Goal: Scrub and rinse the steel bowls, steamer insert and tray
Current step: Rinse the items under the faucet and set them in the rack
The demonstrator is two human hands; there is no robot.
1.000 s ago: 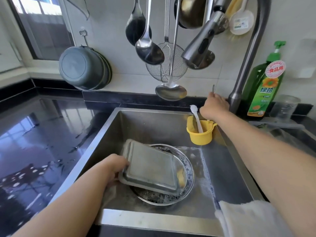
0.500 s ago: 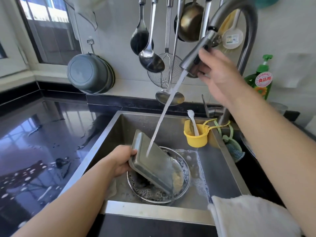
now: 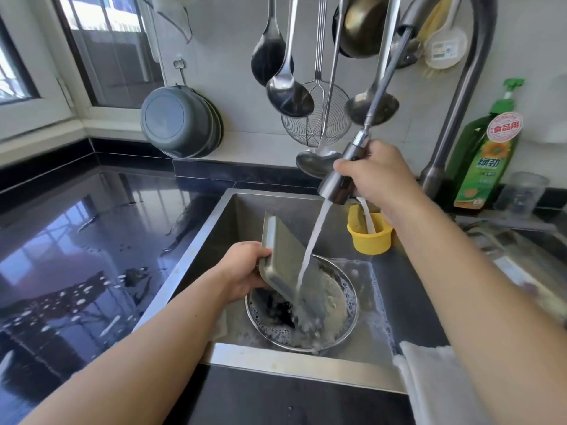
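Pulled lower, right hand (image 3: 376, 176) grips sprayer (image 3: 339, 182); left hand (image 3: 242, 271) grips tilted, wet steel tray (image 3: 285, 259).

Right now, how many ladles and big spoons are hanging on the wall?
4, maybe more hidden. A dark spoon farthest left, a shiny ladle beside it, a ladle lowest, and one behind the faucet hose.

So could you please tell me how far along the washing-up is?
Scrubbing of the tray looks done. In hand: the left hand tilts it while the right hand aims the spray head at it. Left: the sudsy bowl underneath needs rinsing.
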